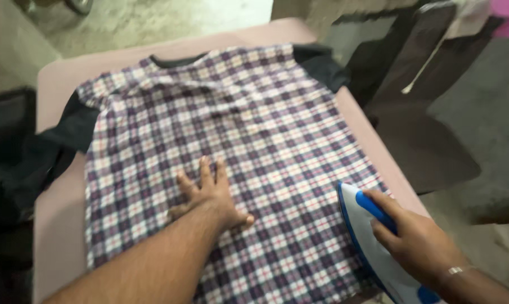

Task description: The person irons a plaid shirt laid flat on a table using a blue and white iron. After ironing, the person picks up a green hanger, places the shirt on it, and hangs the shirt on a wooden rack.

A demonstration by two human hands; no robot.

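Observation:
A purple, white and red checked shirt with black sleeves lies spread flat on a pink padded table. My left hand presses palm down on the middle of the shirt, fingers spread and pointing away from me. My right hand grips the blue handle of a white and blue clothes iron, which rests on the shirt's lower right part near the table's right edge.
A dark chair stands close to the table's right side. Dark cloth hangs off the left edge. Grey concrete floor lies beyond the far edge, and a pink object sits at top right.

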